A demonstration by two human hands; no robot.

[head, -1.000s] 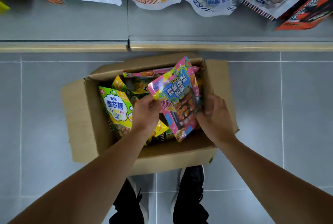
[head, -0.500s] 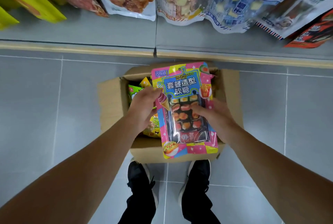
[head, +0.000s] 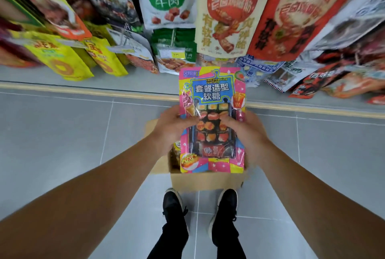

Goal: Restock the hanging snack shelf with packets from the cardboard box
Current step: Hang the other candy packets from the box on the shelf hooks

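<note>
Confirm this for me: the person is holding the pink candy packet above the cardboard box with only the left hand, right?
Not quite. The head view shows both the left hand and the right hand gripping the pink candy packet above the cardboard box.

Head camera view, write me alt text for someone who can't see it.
Both hands, left hand and right hand, grip a pink and yellow plastic candy packet by its sides, upright above an open brown cardboard box on the grey tiled floor. Hanging snack packets fill the shelf beyond; black shoes stand below.

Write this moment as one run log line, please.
left hand: grips candy packet | right hand: grips it too | packet: above cardboard box
</note>
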